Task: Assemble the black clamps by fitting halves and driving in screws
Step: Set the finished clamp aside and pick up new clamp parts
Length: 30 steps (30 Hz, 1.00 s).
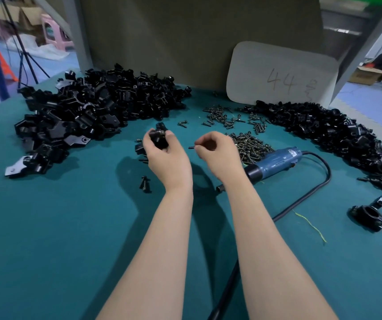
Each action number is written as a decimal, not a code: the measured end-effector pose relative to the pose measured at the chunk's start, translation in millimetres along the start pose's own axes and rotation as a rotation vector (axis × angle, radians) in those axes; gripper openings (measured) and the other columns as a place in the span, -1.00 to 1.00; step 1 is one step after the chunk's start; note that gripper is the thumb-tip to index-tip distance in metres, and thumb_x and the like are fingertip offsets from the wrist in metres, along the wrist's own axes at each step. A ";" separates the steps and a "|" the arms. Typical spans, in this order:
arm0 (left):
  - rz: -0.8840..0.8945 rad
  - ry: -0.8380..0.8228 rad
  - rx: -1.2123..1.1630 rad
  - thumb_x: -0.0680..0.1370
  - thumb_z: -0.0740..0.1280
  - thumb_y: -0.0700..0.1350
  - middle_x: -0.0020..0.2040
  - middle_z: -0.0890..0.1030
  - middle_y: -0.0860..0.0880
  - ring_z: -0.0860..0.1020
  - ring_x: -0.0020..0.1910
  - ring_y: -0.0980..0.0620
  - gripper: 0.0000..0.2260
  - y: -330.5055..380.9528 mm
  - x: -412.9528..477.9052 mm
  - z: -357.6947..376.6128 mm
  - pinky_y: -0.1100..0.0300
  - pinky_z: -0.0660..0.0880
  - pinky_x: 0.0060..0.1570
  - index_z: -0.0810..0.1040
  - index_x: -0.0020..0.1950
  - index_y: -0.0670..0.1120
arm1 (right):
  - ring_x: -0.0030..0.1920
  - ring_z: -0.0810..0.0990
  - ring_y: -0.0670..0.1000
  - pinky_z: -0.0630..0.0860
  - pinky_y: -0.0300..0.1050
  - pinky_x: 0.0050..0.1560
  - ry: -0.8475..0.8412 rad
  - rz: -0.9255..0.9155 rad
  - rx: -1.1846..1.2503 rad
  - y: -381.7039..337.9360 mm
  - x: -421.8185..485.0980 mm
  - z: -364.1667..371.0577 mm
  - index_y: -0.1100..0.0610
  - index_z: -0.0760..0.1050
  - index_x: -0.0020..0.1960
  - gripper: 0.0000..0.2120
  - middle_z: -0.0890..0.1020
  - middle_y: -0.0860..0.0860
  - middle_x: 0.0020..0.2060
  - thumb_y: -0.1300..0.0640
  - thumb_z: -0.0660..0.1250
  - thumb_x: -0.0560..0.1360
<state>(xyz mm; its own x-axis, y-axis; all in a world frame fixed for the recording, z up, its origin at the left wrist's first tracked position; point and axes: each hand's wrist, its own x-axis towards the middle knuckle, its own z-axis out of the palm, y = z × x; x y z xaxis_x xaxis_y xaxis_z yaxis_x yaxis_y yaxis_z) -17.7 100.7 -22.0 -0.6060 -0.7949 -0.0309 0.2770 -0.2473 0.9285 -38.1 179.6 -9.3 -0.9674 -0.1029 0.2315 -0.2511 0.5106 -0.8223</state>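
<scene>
My left hand [165,153] grips a black clamp [159,137] above the green table, fingers curled round it. My right hand [217,151] pinches a small black screw [192,147] that points left toward the clamp, a short gap apart. A big pile of black clamp halves [88,112] lies at the back left, another pile of black clamp parts [328,132] at the right. Loose screws [250,144] lie heaped just right of my right hand. One assembled clamp [368,214] sits alone at the right.
A blue electric screwdriver [275,161] lies behind my right wrist; its black cable [301,199] loops right and runs down to the near edge. A white card marked 44 [282,75] leans on the back panel. Two screws [145,184] lie left of my left forearm.
</scene>
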 end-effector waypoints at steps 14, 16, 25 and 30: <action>-0.392 -0.295 -0.176 0.60 0.29 -0.15 -0.22 0.58 -0.06 0.61 -0.31 0.01 -0.90 -0.8 -13.2 4.1 0.29 0.57 -0.28 0.50 -0.09 -0.14 | 0.18 0.47 0.19 0.43 -0.05 0.08 -0.097 0.220 -0.709 15.3 22.4 7.2 0.20 0.50 0.23 -0.72 0.37 0.18 0.27 0.26 0.25 0.53; -0.427 -0.309 -0.190 0.60 0.29 -0.14 -0.20 0.58 -0.07 0.61 -0.32 0.01 -0.88 -0.3 -13.3 3.7 0.28 0.60 -0.26 0.51 -0.10 -0.14 | 0.13 0.50 0.17 0.39 -0.11 -0.04 -0.056 0.241 -0.686 15.6 24.0 6.3 0.23 0.51 0.19 -0.75 0.40 0.20 0.24 0.26 0.24 0.53; -0.524 -0.375 -0.197 0.61 0.27 -0.14 0.17 0.60 -0.18 0.64 -0.18 0.01 -0.92 -3.0 -10.0 5.3 0.21 0.57 -0.03 0.50 -0.01 -0.14 | -0.17 0.50 -0.13 0.42 -0.36 -0.13 0.191 0.082 -0.035 19.1 11.4 -18.5 0.11 0.45 0.08 -0.89 0.52 -0.12 -0.16 0.10 0.26 0.59; -0.498 -0.437 -0.183 0.59 0.30 -0.22 0.13 0.59 -0.18 0.60 0.08 -0.10 -0.91 -8.5 -13.4 8.8 0.19 0.55 0.09 0.52 0.08 -0.20 | -0.29 0.59 -0.21 0.56 -0.28 -0.10 0.185 0.081 0.246 24.7 -2.9 -31.2 0.10 0.53 0.07 -0.87 0.62 -0.04 -0.18 0.22 0.23 0.59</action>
<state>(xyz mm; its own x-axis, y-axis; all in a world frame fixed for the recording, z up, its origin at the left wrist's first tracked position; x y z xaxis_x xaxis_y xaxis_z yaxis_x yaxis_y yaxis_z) -18.5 118.3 -26.2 -0.9283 -0.2748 -0.2504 -0.0150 -0.6453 0.7638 -40.4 219.1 -14.0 -0.9676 0.0982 0.2325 -0.1962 0.2867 -0.9377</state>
